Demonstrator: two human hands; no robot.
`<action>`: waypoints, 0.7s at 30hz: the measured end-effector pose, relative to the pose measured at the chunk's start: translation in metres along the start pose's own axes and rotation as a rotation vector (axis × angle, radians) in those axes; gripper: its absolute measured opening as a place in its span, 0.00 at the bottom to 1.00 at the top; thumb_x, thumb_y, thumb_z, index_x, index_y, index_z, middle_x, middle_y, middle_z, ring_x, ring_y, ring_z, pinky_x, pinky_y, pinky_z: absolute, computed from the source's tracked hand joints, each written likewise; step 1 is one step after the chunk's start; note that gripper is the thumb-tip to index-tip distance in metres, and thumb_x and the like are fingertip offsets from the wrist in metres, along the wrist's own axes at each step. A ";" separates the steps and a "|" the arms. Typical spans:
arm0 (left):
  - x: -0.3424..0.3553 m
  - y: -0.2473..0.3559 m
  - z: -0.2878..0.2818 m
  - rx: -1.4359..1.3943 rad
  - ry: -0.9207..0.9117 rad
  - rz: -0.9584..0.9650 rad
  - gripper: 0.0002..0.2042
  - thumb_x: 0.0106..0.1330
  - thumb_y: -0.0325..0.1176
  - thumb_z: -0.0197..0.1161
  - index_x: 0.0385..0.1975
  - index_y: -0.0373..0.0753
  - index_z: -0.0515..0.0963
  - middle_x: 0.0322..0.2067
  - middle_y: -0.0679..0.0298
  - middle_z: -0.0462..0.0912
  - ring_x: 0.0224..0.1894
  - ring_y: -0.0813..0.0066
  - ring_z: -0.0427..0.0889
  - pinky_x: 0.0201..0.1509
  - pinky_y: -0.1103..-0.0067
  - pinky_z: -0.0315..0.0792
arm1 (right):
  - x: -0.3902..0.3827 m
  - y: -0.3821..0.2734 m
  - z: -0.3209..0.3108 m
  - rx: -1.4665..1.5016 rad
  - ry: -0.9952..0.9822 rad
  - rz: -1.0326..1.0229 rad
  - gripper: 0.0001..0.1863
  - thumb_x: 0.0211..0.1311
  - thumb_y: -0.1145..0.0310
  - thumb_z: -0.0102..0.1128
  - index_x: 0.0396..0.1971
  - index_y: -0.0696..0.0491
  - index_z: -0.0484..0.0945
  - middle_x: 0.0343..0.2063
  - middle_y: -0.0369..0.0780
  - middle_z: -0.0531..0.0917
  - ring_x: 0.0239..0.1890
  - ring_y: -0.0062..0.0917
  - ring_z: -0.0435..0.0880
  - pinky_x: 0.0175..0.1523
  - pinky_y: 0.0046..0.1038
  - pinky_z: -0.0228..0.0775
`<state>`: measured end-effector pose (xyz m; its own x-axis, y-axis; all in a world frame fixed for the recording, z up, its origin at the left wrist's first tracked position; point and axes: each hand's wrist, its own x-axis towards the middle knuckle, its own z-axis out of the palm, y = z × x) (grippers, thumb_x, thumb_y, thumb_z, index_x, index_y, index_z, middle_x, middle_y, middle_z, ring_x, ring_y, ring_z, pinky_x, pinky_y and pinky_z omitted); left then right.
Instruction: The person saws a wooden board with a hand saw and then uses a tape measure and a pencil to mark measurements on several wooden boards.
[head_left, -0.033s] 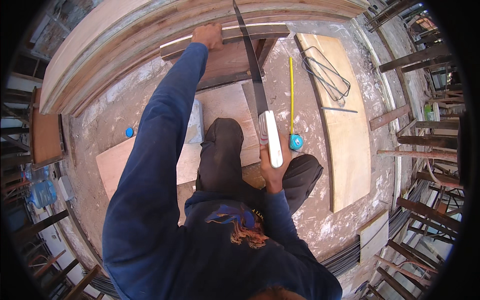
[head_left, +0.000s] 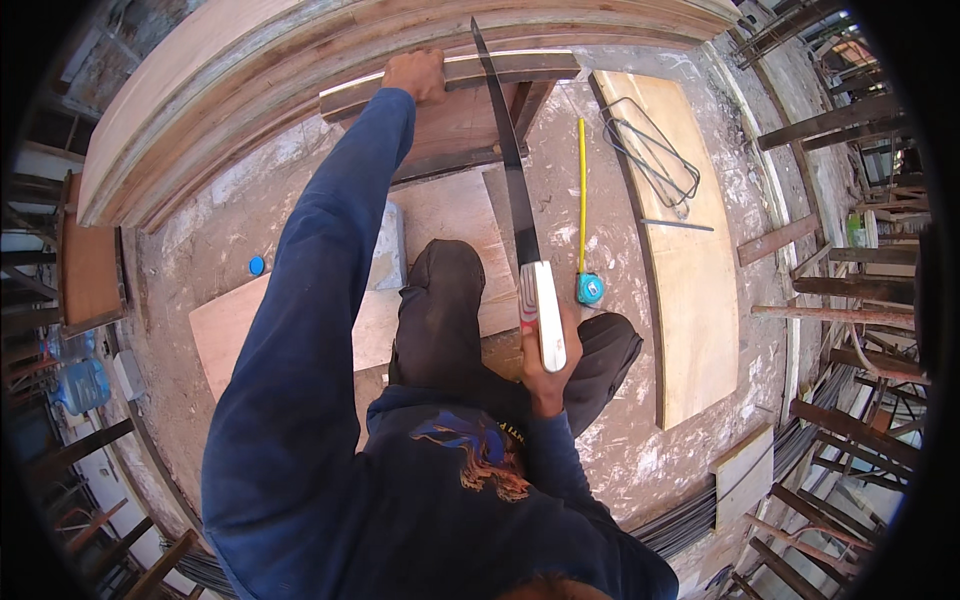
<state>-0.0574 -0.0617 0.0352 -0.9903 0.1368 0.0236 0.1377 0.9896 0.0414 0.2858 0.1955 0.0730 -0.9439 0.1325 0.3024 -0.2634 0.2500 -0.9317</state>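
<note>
My right hand [head_left: 548, 380] is closed round the white handle of a handsaw [head_left: 515, 185]. The saw's long dark blade points away from me and lies across a narrow wooden board [head_left: 545, 68] with a pale top edge. To the left of the blade, my left hand [head_left: 415, 76] grips this board, its fingers curled over the edge. Beneath the board is a brown wooden panel or box [head_left: 455, 128]; its full shape is hidden. Whether the teeth sit in a cut cannot be made out.
Stacked long boards [head_left: 180, 140] curve along the far side. A tape measure [head_left: 590, 289] with its yellow blade out lies right of the saw. Further right, bent metal rods [head_left: 655, 165] rest on a pale plank [head_left: 697, 320]. A blue cap [head_left: 257, 265] lies left.
My right hand has drawn the saw back toward me, and the blade tip sits lower. My left hand stays in place on the board.
</note>
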 end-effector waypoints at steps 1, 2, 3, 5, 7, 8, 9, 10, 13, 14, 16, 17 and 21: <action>0.001 -0.002 0.001 0.036 -0.036 -0.022 0.23 0.51 0.38 0.64 0.48 0.37 0.78 0.43 0.47 0.86 0.48 0.48 0.85 0.51 0.59 0.79 | -0.006 -0.001 -0.006 -0.079 -0.009 -0.021 0.24 0.55 0.79 0.55 0.54 0.65 0.75 0.42 0.48 0.86 0.47 0.31 0.86 0.57 0.29 0.74; -0.001 -0.002 0.002 0.028 -0.010 -0.017 0.23 0.51 0.38 0.64 0.48 0.37 0.78 0.43 0.47 0.86 0.48 0.48 0.85 0.51 0.59 0.79 | -0.012 0.000 -0.009 -0.063 0.009 0.004 0.23 0.54 0.80 0.55 0.53 0.64 0.77 0.41 0.48 0.86 0.46 0.30 0.86 0.56 0.29 0.74; -0.004 -0.001 0.003 0.016 -0.029 -0.031 0.23 0.51 0.38 0.64 0.48 0.37 0.78 0.43 0.47 0.86 0.47 0.48 0.85 0.51 0.59 0.78 | -0.008 0.005 -0.010 -0.048 -0.035 0.043 0.23 0.52 0.80 0.55 0.52 0.65 0.77 0.40 0.47 0.86 0.45 0.29 0.86 0.55 0.28 0.75; -0.013 0.004 0.008 -0.009 -0.030 -0.035 0.23 0.50 0.38 0.64 0.48 0.38 0.78 0.42 0.47 0.86 0.47 0.48 0.85 0.51 0.59 0.78 | 0.017 0.028 0.000 -0.031 -0.007 0.122 0.24 0.51 0.80 0.56 0.52 0.64 0.77 0.37 0.45 0.85 0.41 0.28 0.85 0.51 0.27 0.75; -0.023 0.004 0.010 -0.011 0.014 -0.003 0.23 0.49 0.37 0.64 0.48 0.39 0.78 0.42 0.47 0.86 0.47 0.48 0.85 0.51 0.59 0.78 | 0.048 0.047 0.015 -0.016 -0.032 0.057 0.24 0.50 0.80 0.57 0.52 0.63 0.77 0.36 0.44 0.84 0.38 0.27 0.84 0.48 0.27 0.75; -0.022 0.003 0.008 -0.003 0.018 0.005 0.23 0.49 0.37 0.64 0.48 0.39 0.78 0.41 0.48 0.86 0.47 0.49 0.85 0.51 0.59 0.78 | 0.059 0.051 0.020 -0.023 -0.036 0.043 0.24 0.50 0.80 0.57 0.52 0.63 0.77 0.36 0.43 0.84 0.38 0.26 0.83 0.47 0.27 0.75; -0.022 0.001 0.007 -0.038 0.056 0.045 0.23 0.49 0.37 0.64 0.48 0.39 0.78 0.41 0.48 0.86 0.47 0.49 0.85 0.51 0.59 0.78 | 0.057 0.049 0.020 0.004 -0.050 0.050 0.24 0.50 0.80 0.57 0.52 0.62 0.77 0.36 0.43 0.84 0.37 0.27 0.83 0.46 0.27 0.74; -0.015 -0.001 0.003 -0.021 0.035 0.026 0.23 0.49 0.37 0.65 0.48 0.38 0.78 0.42 0.48 0.86 0.47 0.49 0.85 0.51 0.59 0.78 | 0.056 0.044 0.020 0.037 -0.061 0.035 0.24 0.49 0.80 0.57 0.52 0.61 0.77 0.37 0.43 0.84 0.37 0.27 0.82 0.46 0.27 0.74; -0.002 -0.005 0.001 -0.005 0.011 -0.018 0.24 0.49 0.38 0.65 0.49 0.38 0.78 0.42 0.48 0.86 0.47 0.49 0.85 0.51 0.59 0.78 | 0.015 0.009 -0.002 -0.026 0.003 -0.120 0.24 0.53 0.80 0.55 0.53 0.65 0.76 0.44 0.49 0.85 0.50 0.30 0.85 0.56 0.29 0.73; -0.001 -0.004 0.003 0.005 0.006 -0.034 0.25 0.49 0.38 0.65 0.49 0.38 0.78 0.42 0.48 0.86 0.47 0.48 0.85 0.51 0.58 0.78 | 0.006 -0.003 -0.008 -0.014 -0.013 -0.033 0.24 0.54 0.79 0.56 0.54 0.66 0.76 0.45 0.50 0.85 0.52 0.31 0.85 0.57 0.29 0.73; -0.005 -0.001 0.006 0.012 0.014 -0.031 0.25 0.48 0.38 0.66 0.49 0.38 0.77 0.42 0.48 0.86 0.46 0.48 0.85 0.51 0.58 0.78 | 0.006 -0.017 -0.012 -0.046 -0.030 0.072 0.24 0.53 0.78 0.57 0.53 0.65 0.76 0.41 0.48 0.86 0.46 0.30 0.86 0.54 0.29 0.74; -0.014 0.002 0.010 0.041 0.009 -0.046 0.25 0.48 0.38 0.66 0.49 0.38 0.77 0.42 0.48 0.86 0.46 0.48 0.85 0.51 0.58 0.78 | 0.012 -0.020 -0.010 0.022 -0.021 0.004 0.24 0.53 0.78 0.57 0.53 0.65 0.76 0.39 0.47 0.86 0.42 0.29 0.86 0.52 0.28 0.75; -0.034 0.008 0.011 -0.008 0.056 -0.002 0.25 0.48 0.39 0.67 0.48 0.38 0.77 0.42 0.48 0.86 0.46 0.48 0.85 0.51 0.58 0.79 | 0.062 0.013 0.018 0.026 -0.022 0.040 0.21 0.52 0.78 0.59 0.49 0.61 0.77 0.30 0.39 0.82 0.30 0.20 0.79 0.38 0.25 0.72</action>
<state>-0.0227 -0.0584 0.0235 -0.9881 0.1317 0.0795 0.1359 0.9895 0.0490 0.2206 0.1898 0.0759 -0.9577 0.1207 0.2611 -0.2307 0.2197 -0.9479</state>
